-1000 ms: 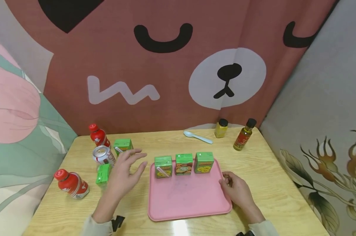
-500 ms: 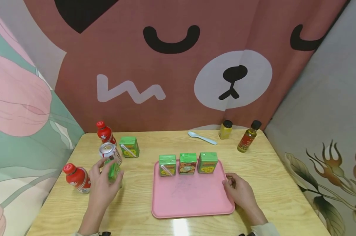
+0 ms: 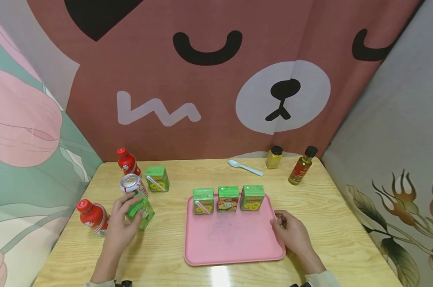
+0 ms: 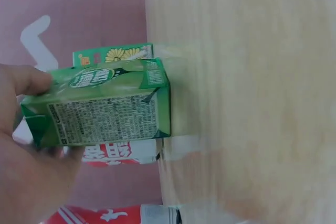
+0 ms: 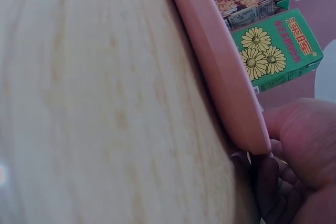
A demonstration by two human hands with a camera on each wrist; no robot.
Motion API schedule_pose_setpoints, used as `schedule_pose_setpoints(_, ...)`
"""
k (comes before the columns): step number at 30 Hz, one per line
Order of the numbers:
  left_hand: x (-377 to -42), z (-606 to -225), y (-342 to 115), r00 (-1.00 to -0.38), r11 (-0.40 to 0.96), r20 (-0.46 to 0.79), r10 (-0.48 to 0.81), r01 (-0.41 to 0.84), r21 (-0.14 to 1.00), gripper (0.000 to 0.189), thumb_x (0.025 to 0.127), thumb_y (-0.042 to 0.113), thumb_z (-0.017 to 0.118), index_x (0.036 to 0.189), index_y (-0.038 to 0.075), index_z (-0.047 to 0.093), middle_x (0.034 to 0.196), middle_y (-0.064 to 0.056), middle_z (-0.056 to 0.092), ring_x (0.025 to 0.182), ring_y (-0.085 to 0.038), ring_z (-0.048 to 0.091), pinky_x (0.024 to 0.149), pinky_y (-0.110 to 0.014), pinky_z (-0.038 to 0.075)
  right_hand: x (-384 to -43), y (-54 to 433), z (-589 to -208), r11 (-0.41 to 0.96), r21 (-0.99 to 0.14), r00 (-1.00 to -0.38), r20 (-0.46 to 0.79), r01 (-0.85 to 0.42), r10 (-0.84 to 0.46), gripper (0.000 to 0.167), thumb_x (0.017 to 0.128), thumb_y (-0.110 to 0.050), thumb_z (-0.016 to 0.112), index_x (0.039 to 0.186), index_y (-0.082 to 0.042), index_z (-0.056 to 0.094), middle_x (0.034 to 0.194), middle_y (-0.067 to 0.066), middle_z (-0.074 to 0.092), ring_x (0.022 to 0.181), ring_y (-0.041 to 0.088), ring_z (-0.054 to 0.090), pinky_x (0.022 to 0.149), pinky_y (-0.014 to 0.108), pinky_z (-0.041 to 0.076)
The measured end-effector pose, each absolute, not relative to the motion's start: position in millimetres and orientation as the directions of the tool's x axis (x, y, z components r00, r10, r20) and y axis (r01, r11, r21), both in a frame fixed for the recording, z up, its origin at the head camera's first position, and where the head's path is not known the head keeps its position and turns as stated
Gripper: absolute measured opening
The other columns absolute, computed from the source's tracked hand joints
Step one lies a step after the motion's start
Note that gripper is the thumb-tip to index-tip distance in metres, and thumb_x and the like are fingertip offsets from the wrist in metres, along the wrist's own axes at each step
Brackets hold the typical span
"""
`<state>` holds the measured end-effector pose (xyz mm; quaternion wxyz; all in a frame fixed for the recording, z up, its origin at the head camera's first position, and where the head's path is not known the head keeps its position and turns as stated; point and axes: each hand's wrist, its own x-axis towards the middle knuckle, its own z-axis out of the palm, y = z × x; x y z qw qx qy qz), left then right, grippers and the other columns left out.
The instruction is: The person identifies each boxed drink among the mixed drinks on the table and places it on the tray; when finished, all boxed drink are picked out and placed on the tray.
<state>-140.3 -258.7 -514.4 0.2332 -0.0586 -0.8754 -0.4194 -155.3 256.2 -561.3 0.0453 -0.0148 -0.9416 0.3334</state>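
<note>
A second ago my left hand (image 3: 119,228) was off to one side with its fingers spread; now those fingers and thumb pinch a green drink carton (image 4: 113,116) near its top end. Half a second back they were just round it; since then the carton has turned and tipped, so it leans instead of standing square. It is over the left part of the bench (image 3: 166,251), between the red-capped bottle (image 3: 94,217) and the pink tray (image 3: 234,247), apart from the tray. I can't tell whether its base is fully clear of the wood. To my judgement, reaching is finished and the carton is under my control.

My right hand (image 3: 292,231) hasn't changed: fingers and thumb pinch the tray's right rim, which should steady it. Three cartons stand along the tray's far side, as before: one with a straw (image 3: 203,201), a brown-pictured one (image 3: 228,199) and a chrysanthemum one (image 3: 252,198).
</note>
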Motion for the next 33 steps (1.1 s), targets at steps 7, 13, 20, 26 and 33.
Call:
schedule_pose_setpoints(7,-144.0,-517.1,-254.2,-0.884,0.684,0.442,-0.154,0.228,0.693,0.037,0.084,0.0,0.082,0.119,0.005,0.069,0.133,-0.018,0.05,0.125,-0.037,0.047,0.098,-0.06,0.04,-156.5,256.1,-562.2,0.776,-0.63,-0.997,0.057,0.011,0.061,0.033,0.096,-0.025,0.071,0.123,-0.006,0.068,0.084,-0.004,0.06,0.072,0.014,0.054,0.065,0.031,0.044)
schedule_pose_setpoints(13,-149.2,-514.2,-261.3,-0.889,0.661,0.454,-0.061,0.305,0.685,0.031,0.088,-0.001,0.078,0.117,0.007,0.071,0.132,-0.014,0.056,0.125,-0.035,0.051,0.101,-0.048,0.041,-155.4,256.2,-562.6,0.775,-0.632,-0.996,0.05,0.021,0.068,0.033,0.096,-0.025,0.071,0.123,-0.006,0.068,0.085,-0.004,0.06,0.073,0.014,0.054,0.065,0.03,0.044)
schedule_pose_setpoints(20,-149.3,-514.1,-261.3,-0.893,0.665,0.446,-0.055,0.301,0.684,0.03,0.089,0.004,0.079,0.117,0.009,0.071,0.131,-0.011,0.056,0.123,-0.029,0.05,0.1,-0.031,0.037,-155.2,255.1,-560.2,0.779,-0.627,-0.997,0.044,0.025,0.068,0.034,0.096,-0.026,0.071,0.124,-0.007,0.067,0.085,-0.004,0.06,0.073,0.014,0.053,0.065,0.031,0.043)
schedule_pose_setpoints(26,-150.0,-509.9,-262.4,-0.906,0.678,0.42,-0.052,0.277,0.681,0.029,0.09,0.01,0.079,0.118,0.012,0.073,0.125,-0.005,0.058,0.118,-0.025,0.053,0.099,-0.02,0.036,-154.0,254.4,-559.1,0.785,-0.619,-0.996,0.061,0.016,0.069,0.032,0.096,-0.025,0.072,0.122,-0.006,0.068,0.083,-0.004,0.06,0.071,0.013,0.053,0.063,0.03,0.043)
schedule_pose_setpoints(33,-151.8,-512.6,-266.3,-0.907,0.656,0.418,-0.044,0.289,0.697,0.03,0.089,0.009,0.08,0.118,0.013,0.074,0.126,-0.004,0.06,0.118,-0.023,0.052,0.097,-0.009,0.032,-154.8,255.3,-559.5,0.778,-0.627,-0.996,0.054,0.025,0.075,0.032,0.096,-0.025,0.071,0.123,-0.007,0.068,0.084,-0.004,0.06,0.071,0.014,0.053,0.064,0.03,0.044)
